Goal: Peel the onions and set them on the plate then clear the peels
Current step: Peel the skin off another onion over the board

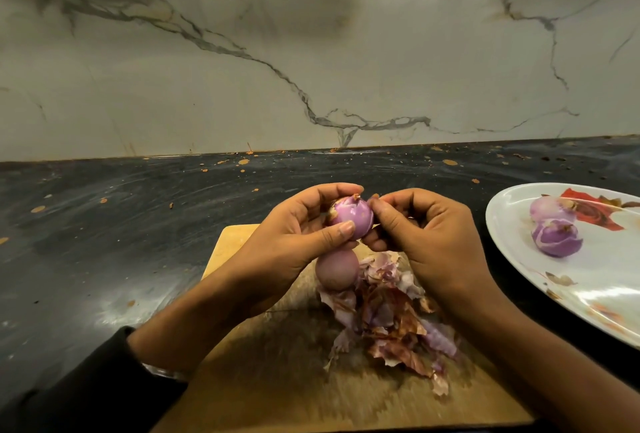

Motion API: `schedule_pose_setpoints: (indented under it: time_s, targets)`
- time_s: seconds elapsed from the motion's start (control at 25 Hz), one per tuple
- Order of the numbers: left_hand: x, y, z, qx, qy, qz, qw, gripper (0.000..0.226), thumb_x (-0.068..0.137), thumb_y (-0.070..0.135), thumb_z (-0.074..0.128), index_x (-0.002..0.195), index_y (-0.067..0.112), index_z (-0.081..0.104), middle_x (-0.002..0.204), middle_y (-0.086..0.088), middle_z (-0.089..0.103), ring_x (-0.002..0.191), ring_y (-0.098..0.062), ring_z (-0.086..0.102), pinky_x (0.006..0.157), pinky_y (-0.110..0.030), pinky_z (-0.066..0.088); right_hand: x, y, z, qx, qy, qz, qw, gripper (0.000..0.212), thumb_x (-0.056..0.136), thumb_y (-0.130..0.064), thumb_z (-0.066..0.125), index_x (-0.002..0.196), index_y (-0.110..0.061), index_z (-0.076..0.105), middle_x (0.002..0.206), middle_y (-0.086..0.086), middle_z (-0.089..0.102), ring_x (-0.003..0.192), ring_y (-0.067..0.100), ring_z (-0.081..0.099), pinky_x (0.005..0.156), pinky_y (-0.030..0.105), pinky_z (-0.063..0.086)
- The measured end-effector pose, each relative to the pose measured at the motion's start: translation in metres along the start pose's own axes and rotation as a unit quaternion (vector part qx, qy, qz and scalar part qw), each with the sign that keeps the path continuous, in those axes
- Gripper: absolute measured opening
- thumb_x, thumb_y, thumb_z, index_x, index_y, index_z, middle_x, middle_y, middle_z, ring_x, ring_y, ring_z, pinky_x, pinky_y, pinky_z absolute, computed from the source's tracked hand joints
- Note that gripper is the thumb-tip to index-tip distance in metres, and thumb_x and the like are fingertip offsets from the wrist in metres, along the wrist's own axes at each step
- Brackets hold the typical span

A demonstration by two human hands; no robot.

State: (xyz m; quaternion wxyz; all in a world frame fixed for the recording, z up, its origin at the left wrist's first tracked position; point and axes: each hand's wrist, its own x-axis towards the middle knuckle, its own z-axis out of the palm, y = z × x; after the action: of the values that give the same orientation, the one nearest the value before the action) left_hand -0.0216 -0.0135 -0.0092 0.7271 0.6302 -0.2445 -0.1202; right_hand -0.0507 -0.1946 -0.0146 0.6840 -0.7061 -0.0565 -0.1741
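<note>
Left hand (294, 235): raised above the cutting board (263, 380), fingers curled round the onion (351, 218), thumb lying across its near side, index finger arched over its top.
Right hand (426, 235): just right of the onion, back of the hand toward the camera, fingers curled, thumb and index fingertip pinching at the onion's top right edge.
Left forearm: reaches in from the lower left over the board, dark sleeve and a bangle at the wrist.
Right forearm: reaches in from the lower right, bare.
</note>
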Motion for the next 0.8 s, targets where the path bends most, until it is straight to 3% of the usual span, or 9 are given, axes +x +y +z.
schedule_pose_setpoints:
  time_s: [0.36, 0.6, 0.72, 0.8]
  targets:
    - [-0.0002, 0.0022, 0.0004, -0.049, -0.004, -0.020, 0.999, 0.045, 0.084, 0.008, 0.061, 0.128, 0.011, 0.056, 0.125, -0.012, 0.067, 0.111, -0.026, 0.067, 0.088, -0.030, 0.057, 0.0016, -0.0017, -0.0007, 0.039, 0.002, 0.061, 0.997, 0.010, 0.097, -0.011, 0.060, 0.094, -0.006, 0.068, 0.072, 0.009, 0.072, 0.064, 0.017, 0.071, 0.060, 0.023, 0.057]
    - [0.0008, 0.0010, -0.0015, -0.072, 0.018, -0.024, 0.997, 0.044, 0.079, 0.008, 0.065, 0.122, 0.010, 0.056, 0.126, -0.015, 0.066, 0.115, -0.031, 0.066, 0.087, -0.033, 0.059, 0.0007, -0.0047, -0.0045, 0.049, 0.034, 0.077, 0.995, 0.015, 0.093, -0.002, 0.063, 0.078, 0.000, 0.059, 0.077, 0.019, 0.073, 0.066, 0.023, 0.074, 0.054, 0.025, 0.057]
    - [0.0012, 0.0013, -0.0017, -0.050, 0.024, -0.018, 0.998, 0.048, 0.078, 0.007, 0.067, 0.125, 0.014, 0.059, 0.115, -0.009, 0.069, 0.104, -0.025, 0.069, 0.083, -0.031, 0.059, 0.0002, -0.0069, -0.0058, 0.037, 0.004, 0.067, 0.997, 0.007, 0.091, 0.004, 0.061, 0.088, -0.002, 0.060, 0.076, 0.017, 0.071, 0.059, 0.022, 0.070, 0.049, 0.026, 0.054]
    - [0.0013, 0.0017, -0.0017, -0.024, 0.028, -0.009, 0.999, 0.044, 0.076, 0.008, 0.069, 0.118, 0.017, 0.064, 0.103, -0.001, 0.071, 0.093, -0.018, 0.069, 0.080, -0.029, 0.059, -0.0003, -0.0057, -0.0046, 0.006, -0.027, 0.055, 0.998, 0.018, 0.094, 0.005, 0.054, 0.094, -0.007, 0.068, 0.074, 0.013, 0.069, 0.058, 0.020, 0.066, 0.049, 0.026, 0.052]
